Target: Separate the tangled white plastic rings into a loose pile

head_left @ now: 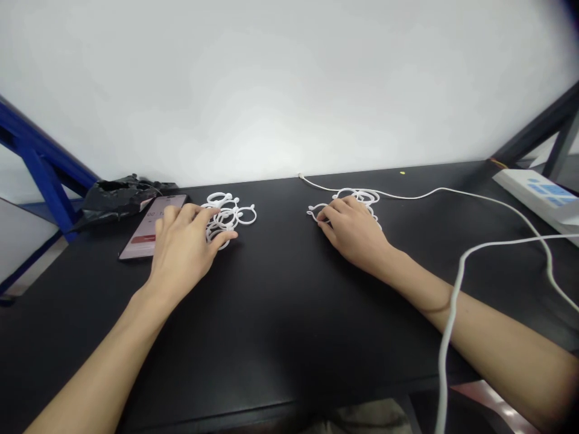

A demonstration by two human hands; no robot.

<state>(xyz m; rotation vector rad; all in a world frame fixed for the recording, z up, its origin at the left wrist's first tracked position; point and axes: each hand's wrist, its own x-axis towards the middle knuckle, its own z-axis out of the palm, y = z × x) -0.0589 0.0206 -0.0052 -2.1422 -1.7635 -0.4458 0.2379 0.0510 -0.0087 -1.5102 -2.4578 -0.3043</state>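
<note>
Two loose heaps of thin white plastic rings with small round knobs, like curtain rings, lie on the black table. Over the edge of the left heap of rings (246, 215) reaches my left hand (183, 241), its thumb and fingers apart. My right hand (351, 229) rests palm down on the right heap of rings (368, 196) and covers part of it. Its thumb and index fingertip come together on a white ring (315, 210) at that heap's left side. What lies under the palm is hidden.
A phone (140, 232) with a lit screen lies beside my left hand, near a crumpled black bag (117, 199). White cables (456, 283) cross the right side and pass over my right forearm. A white box with blue markings (538, 193) stands at the right, with a wall behind the table (271, 337).
</note>
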